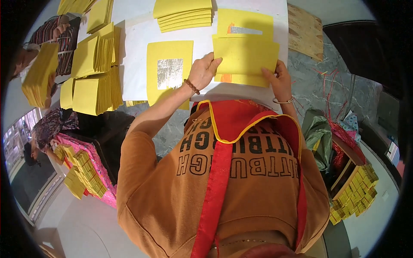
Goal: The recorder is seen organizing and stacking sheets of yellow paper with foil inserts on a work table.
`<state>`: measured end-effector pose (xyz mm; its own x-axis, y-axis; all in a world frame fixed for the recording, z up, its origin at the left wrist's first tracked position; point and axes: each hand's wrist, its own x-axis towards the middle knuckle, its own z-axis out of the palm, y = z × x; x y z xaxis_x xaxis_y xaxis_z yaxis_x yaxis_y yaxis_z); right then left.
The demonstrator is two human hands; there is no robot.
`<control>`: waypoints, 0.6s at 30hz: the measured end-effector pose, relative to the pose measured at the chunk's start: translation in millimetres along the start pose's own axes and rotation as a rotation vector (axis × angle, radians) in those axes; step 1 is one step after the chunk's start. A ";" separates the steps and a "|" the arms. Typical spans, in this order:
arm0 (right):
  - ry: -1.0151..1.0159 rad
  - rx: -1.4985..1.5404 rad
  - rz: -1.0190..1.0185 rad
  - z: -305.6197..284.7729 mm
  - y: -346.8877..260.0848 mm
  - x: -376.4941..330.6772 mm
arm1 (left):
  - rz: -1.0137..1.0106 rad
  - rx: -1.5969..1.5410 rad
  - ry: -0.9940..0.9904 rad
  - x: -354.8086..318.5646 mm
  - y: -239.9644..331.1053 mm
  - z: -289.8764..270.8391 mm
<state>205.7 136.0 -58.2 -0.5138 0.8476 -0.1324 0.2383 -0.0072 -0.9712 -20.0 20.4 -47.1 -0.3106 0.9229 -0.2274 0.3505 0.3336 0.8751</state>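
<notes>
A yellow paper sheet (pixel 246 56) is stretched between my two hands over the right front part of the white table. My left hand (pixel 204 74) pinches its left edge, with a beaded bracelet at the wrist. At the right edge, my right hand (pixel 280 82) grips the same sheet, thumb on top and fingers partly hidden. Beneath it lies yellow paper (pixel 262 20) with a silver and orange patch, partly covered. Left of my left hand rests another yellow sheet (pixel 152 53) bearing a silver foil square (pixel 170 72).
Several stacks of yellow paper (pixel 90 92) line the table's left side; another stack (pixel 183 15) sits at its far edge. At the left, a person's hand (pixel 52 84) holds a yellow bundle (pixel 39 75). A green bag (pixel 319 137) and yellow bundles (pixel 355 193) stand at right.
</notes>
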 end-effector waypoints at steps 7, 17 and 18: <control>0.077 -0.168 -0.015 -1.8 -3.0 11.1 | -0.152 -0.082 0.034 16.0 -6.4 0.9; 0.123 -0.084 0.053 10.6 -8.5 19.1 | -0.219 -0.382 0.106 19.1 3.7 3.0; 0.122 -0.114 0.054 10.6 -5.2 19.9 | -0.217 -0.382 0.105 18.3 4.4 2.5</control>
<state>185.5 147.3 -57.9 -0.3952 0.9059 -0.1522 0.3589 -0.0003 -0.9334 -22.0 39.2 -48.4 -0.4354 0.8086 -0.3956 -0.0775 0.4042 0.9114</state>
